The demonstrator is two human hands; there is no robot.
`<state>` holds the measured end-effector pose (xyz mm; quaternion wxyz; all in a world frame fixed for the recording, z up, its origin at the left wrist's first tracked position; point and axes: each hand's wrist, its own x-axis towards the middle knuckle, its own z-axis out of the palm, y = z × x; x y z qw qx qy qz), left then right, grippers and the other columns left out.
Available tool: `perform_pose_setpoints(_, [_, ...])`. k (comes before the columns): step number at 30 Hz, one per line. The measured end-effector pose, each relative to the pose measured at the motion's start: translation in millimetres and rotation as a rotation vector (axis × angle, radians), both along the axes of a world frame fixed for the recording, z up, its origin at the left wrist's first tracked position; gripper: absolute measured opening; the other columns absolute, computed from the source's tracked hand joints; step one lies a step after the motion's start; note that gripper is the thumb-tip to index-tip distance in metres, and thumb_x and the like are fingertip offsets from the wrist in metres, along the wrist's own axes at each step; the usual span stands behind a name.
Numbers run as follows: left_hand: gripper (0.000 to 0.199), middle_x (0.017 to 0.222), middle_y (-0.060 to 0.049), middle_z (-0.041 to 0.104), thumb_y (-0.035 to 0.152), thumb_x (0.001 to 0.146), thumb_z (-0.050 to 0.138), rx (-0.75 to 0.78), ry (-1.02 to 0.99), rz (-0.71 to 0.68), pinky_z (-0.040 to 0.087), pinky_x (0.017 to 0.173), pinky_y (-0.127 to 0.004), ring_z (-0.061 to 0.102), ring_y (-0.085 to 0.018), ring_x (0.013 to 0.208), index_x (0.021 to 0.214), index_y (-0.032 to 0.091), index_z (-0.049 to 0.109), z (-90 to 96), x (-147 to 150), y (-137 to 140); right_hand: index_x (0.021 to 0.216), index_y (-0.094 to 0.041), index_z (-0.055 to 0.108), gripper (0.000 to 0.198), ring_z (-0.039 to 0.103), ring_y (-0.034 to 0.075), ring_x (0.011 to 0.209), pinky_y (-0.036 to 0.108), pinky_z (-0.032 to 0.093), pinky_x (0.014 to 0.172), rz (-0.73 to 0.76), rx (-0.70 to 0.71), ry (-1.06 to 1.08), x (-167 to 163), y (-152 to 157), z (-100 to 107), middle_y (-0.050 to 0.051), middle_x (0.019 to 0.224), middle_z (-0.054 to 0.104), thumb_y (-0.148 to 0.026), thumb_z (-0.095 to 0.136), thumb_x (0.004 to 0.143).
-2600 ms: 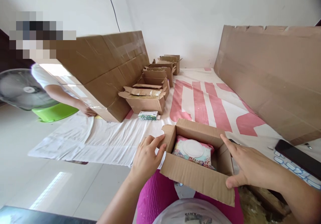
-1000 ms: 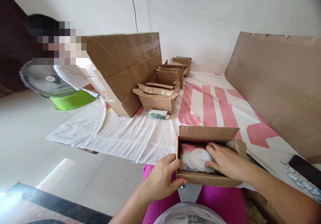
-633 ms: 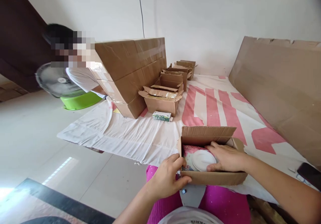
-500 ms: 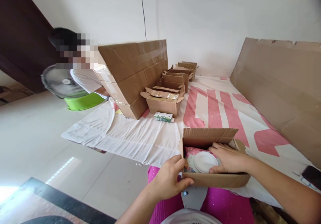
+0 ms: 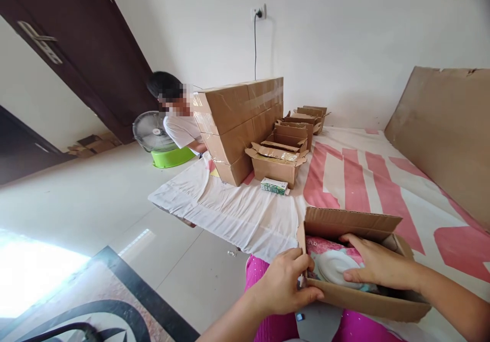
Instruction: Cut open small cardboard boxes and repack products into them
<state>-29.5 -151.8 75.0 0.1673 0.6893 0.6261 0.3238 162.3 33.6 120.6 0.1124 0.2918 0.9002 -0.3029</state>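
Observation:
An open cardboard box (image 5: 383,303) stands at the near edge of the cloth-covered table, in front of my lap. Inside lies a pink, floral-printed pack of wet wipes (image 5: 332,266) with a white oval lid facing up. My right hand (image 5: 377,264) reaches into the box, its fingers and thumb curved around the pack. With its fingers and thumb, my left hand (image 5: 285,283) grips the box's left corner. The far flap of the box stands up. What lies beneath the pack is hidden.
Taped boxes (image 5: 229,112) are stacked at the back, with a row of open boxes (image 5: 273,171) beside them. A small green-and-white carton (image 5: 274,186) lies in front. A large cardboard sheet (image 5: 444,132) stands at right. Another person (image 5: 179,127) sits behind the stack, near a fan (image 5: 153,130).
My view has turned left, so everything sits further right in the picture. My left hand stays on the box corner and my right hand stays on the pack.

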Motion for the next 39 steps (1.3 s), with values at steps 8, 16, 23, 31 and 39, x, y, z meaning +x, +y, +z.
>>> perform_pose_setpoints(8, [0.039, 0.083, -0.003, 0.056, 0.054, 0.077, 0.067, -0.010, -0.034, -0.008, 0.035, 0.062, -0.026, 0.052, -0.016, 0.072, 0.094, 0.020, 0.057, -7.7, 0, 0, 0.125, -0.018, 0.055, 0.076, 0.062, 0.033, 0.110, 0.043, 0.048, 0.095, 0.032, -0.043, 0.022, 4, 3, -5, 0.014, 0.124, 0.064, -0.051, 0.075, 0.060])
perform_pose_setpoints(16, [0.041, 0.076, -0.002, 0.053, 0.059, 0.080, 0.061, 0.057, -0.206, -0.047, 0.034, 0.060, -0.024, 0.048, -0.013, 0.066, 0.086, 0.019, 0.063, -7.7, -1, -3, 0.127, -0.024, 0.051, 0.075, 0.060, 0.032, 0.114, 0.041, 0.046, 0.098, -0.024, 0.064, 0.164, 8, -13, -1, 0.009, 0.125, 0.064, -0.038, 0.076, 0.057])
perform_pose_setpoints(23, [0.025, 0.080, 0.001, 0.055, 0.036, 0.073, 0.076, -0.011, -0.252, -0.078, 0.037, 0.065, -0.022, 0.050, -0.012, 0.071, 0.084, 0.019, 0.063, 12.4, -15, -6, 0.120, -0.022, 0.052, 0.073, 0.055, 0.034, 0.119, 0.044, 0.044, 0.103, -0.154, 0.027, 0.446, 21, -31, 22, 0.010, 0.127, 0.060, -0.052, 0.076, 0.058])
perform_pose_setpoints(31, [0.022, 0.074, 0.004, 0.049, 0.024, 0.068, 0.077, 0.037, -0.144, -0.093, 0.033, 0.062, -0.022, 0.043, -0.010, 0.068, 0.074, 0.017, 0.057, 60.6, -33, -23, 0.119, -0.023, 0.049, 0.070, 0.065, 0.031, 0.102, 0.040, 0.056, 0.084, -0.350, -0.207, 0.728, 28, -74, 41, 0.008, 0.115, 0.065, -0.054, 0.077, 0.063])
perform_pose_setpoints(39, [0.025, 0.057, 0.008, 0.040, 0.024, 0.065, 0.071, -0.071, -0.166, 0.058, 0.029, 0.054, -0.020, 0.038, -0.008, 0.057, 0.066, 0.018, 0.047, 48.8, -87, -37, 0.121, -0.027, 0.055, 0.065, 0.071, 0.027, 0.078, 0.033, 0.057, 0.061, -0.501, -0.598, 1.163, 55, -106, 68, 0.008, 0.100, 0.072, -0.047, 0.078, 0.064])
